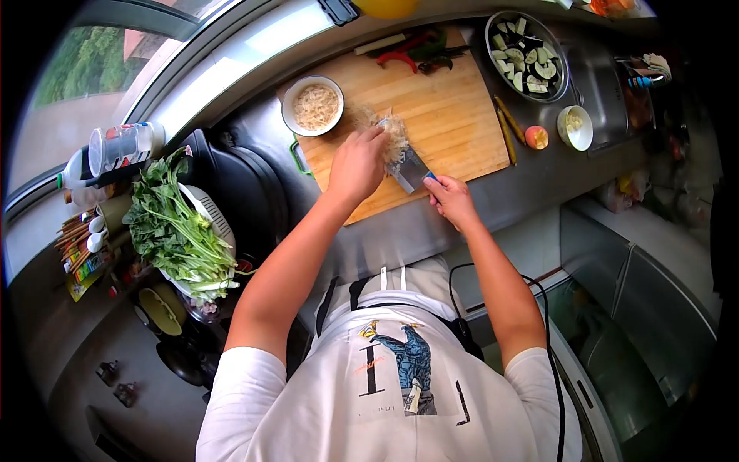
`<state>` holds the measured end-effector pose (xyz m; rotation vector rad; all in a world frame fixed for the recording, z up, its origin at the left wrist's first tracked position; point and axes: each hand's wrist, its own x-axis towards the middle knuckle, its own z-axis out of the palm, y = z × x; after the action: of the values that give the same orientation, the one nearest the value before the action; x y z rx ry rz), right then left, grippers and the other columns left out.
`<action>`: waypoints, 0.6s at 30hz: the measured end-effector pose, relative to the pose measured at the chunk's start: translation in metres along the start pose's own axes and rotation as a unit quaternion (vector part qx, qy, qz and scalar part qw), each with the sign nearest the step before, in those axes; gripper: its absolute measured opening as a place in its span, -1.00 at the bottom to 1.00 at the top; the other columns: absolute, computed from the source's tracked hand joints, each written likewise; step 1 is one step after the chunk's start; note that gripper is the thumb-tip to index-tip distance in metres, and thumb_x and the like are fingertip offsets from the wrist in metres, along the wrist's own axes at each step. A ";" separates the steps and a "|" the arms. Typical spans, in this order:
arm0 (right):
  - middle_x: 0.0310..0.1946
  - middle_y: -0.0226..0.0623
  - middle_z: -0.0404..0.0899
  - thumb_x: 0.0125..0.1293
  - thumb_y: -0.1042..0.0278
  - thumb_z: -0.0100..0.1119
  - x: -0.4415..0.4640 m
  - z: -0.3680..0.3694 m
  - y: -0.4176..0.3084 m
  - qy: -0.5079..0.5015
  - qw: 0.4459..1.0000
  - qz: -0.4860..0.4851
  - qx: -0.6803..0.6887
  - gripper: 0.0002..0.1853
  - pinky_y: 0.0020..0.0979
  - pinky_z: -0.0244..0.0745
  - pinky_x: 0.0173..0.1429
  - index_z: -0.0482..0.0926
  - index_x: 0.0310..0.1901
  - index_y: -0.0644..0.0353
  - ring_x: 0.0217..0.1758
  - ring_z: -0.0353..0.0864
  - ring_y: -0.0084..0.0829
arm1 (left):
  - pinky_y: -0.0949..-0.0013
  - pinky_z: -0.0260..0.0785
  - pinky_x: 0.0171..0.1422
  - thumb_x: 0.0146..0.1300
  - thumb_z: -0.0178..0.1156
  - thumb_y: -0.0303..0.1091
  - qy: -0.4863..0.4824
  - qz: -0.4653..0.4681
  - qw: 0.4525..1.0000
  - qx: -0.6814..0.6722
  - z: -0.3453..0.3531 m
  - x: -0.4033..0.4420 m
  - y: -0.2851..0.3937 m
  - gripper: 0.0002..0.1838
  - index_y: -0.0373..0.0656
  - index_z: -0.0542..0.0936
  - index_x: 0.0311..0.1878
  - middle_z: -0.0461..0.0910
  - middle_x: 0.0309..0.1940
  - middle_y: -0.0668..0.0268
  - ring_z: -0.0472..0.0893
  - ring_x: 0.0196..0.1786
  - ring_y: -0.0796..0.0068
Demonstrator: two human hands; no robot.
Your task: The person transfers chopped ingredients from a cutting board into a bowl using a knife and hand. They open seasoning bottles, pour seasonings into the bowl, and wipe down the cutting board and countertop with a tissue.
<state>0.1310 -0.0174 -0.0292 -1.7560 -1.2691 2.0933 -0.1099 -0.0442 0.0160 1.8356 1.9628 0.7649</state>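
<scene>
Cleaver [410,172] gripped in right hand [453,202]; left hand [359,162] bends over pale shreds [397,132], its hold unclear

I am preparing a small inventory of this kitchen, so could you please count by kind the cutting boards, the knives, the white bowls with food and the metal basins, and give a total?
Cutting board: 1
Knife: 1
White bowls with food: 2 (bowl of pale shreds, small bowl near the sink)
Metal basin: 1
Total: 5
</scene>
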 end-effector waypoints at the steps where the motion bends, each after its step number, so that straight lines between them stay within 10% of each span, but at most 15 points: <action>1: -0.61 -0.52 0.47 0.40 0.05 0.29 -0.002 -0.002 -0.002 -0.002 1.000 -0.001 0.000 -0.69 -0.59 0.17 -0.59 0.61 -0.29 0.15 -0.67 0.29 -0.72 | 0.08 0.48 0.14 0.17 0.12 -0.54 0.003 0.001 1.000 0.000 -0.004 -0.004 0.002 -0.66 -0.17 0.65 0.02 0.67 0.01 0.12 0.59 0.02 0.03; 5: -0.61 -0.53 0.48 0.41 0.07 0.29 -0.010 -0.007 -0.010 -0.004 1.000 -0.002 -0.017 -0.71 -0.60 0.17 -0.59 0.61 -0.29 0.15 -0.67 0.30 -0.73 | 0.20 0.49 0.00 0.26 0.13 -0.47 0.100 -0.093 0.984 -0.116 -0.001 -0.021 -0.008 -0.81 -0.24 0.70 -0.15 0.73 -0.18 0.18 0.63 -0.12 0.20; 8: -0.60 -0.53 0.48 0.42 0.08 0.28 -0.014 -0.011 -0.012 -0.007 1.000 -0.003 -0.025 -0.72 -0.61 0.18 -0.60 0.62 -0.27 0.14 -0.68 0.29 -0.74 | 0.46 0.45 -0.10 0.41 0.08 -0.40 0.094 -0.384 0.828 -0.397 0.012 -0.032 -0.025 -0.78 -0.22 0.69 -0.07 0.70 -0.20 0.31 0.62 -0.24 0.58; 18: -0.59 -0.53 0.50 0.43 0.08 0.26 -0.042 -0.001 -0.064 -0.006 0.997 -0.022 -0.067 -0.72 -0.62 0.21 -0.60 0.65 -0.21 0.15 -0.67 0.32 -0.75 | 0.16 0.39 0.40 0.57 -0.13 -0.08 0.095 -0.450 0.584 -0.669 0.012 -0.026 -0.029 -0.47 -0.40 0.40 0.29 0.53 0.19 0.03 0.57 0.19 0.17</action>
<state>0.1197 -0.0006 0.0449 -1.7524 -1.4707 2.0400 -0.1238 -0.0690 -0.0136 -0.1739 1.2373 1.4060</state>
